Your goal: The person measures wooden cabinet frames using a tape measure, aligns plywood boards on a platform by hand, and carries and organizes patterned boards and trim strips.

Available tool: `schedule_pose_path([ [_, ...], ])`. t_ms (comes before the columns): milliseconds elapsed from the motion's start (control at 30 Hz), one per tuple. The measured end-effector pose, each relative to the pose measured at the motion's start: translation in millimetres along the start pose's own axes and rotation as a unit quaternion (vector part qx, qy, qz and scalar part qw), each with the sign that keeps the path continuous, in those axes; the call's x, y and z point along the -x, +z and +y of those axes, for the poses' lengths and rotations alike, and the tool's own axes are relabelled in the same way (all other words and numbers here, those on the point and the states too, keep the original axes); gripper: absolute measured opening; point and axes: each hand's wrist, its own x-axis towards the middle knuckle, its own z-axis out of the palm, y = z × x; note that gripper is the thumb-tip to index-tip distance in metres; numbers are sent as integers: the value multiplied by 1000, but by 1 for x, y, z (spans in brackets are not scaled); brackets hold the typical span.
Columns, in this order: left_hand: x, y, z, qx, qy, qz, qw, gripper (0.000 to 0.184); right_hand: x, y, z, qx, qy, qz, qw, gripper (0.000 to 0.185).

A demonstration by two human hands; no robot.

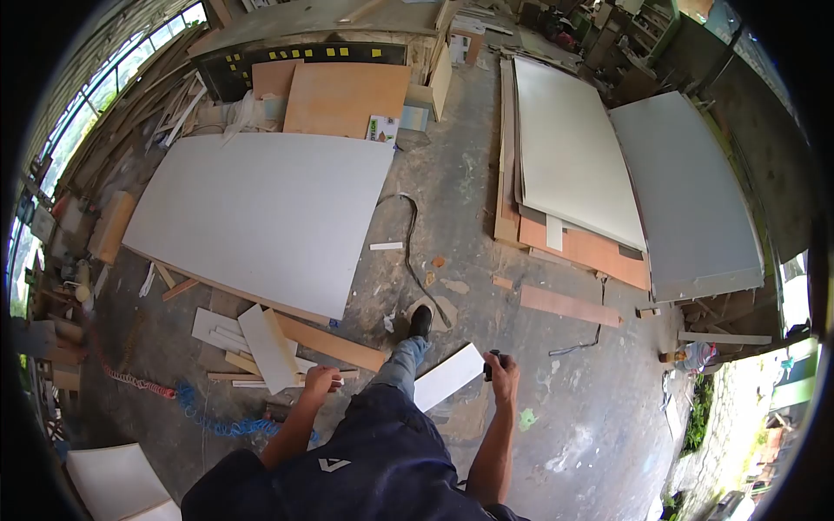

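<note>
My left hand (pixel 322 379) hangs in front of my body with its fingers curled in; nothing shows in it. Below it on the floor lie white and brown offcut strips (pixel 268 349). My right hand (pixel 506 379) is closed around a small black object (pixel 493 365), whose kind I cannot make out. Close by that hand is a white board strip (pixel 447 376), seemingly on the floor beside my leg. One shoe (pixel 420 321) is stretched forward on the concrete.
A large white panel (pixel 261 213) lies to the left. Stacked sheets (pixel 573 148) and a grey panel (pixel 686 191) lie to the right. A dark cable (pixel 413 234) crosses the floor ahead; a coiled blue hose (pixel 221 424) lies at lower left. A workbench (pixel 321 30) stands behind.
</note>
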Motion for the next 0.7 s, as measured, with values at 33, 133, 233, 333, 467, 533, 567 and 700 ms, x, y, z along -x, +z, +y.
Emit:
schedule_pose_path([
  [33,-14,27,22,-8,-28,10,1000,17,-34,12,0,-15,13,-31,999,46],
  [133,-70,109,114,-29,-30,-5,999,18,-132,34,27,112,28,-70,991,50],
  [233,-147,187,212,-36,81,-92,992,19,-216,38,97,181,83,-34,979,51],
  [333,-196,263,331,-77,157,-108,979,20,-255,15,91,138,272,-30,952,44],
  [467,-243,359,480,-29,180,-183,966,21,-303,-8,61,72,367,-6,927,42],
  [533,-282,398,533,-1,205,-188,961,21,-346,2,39,44,380,-18,924,42],
  [567,-303,416,555,-1,209,-189,959,21,-372,7,28,47,382,-20,923,42],
  [700,-393,488,618,13,169,-166,971,20,-496,26,-12,87,367,-72,923,41],
])
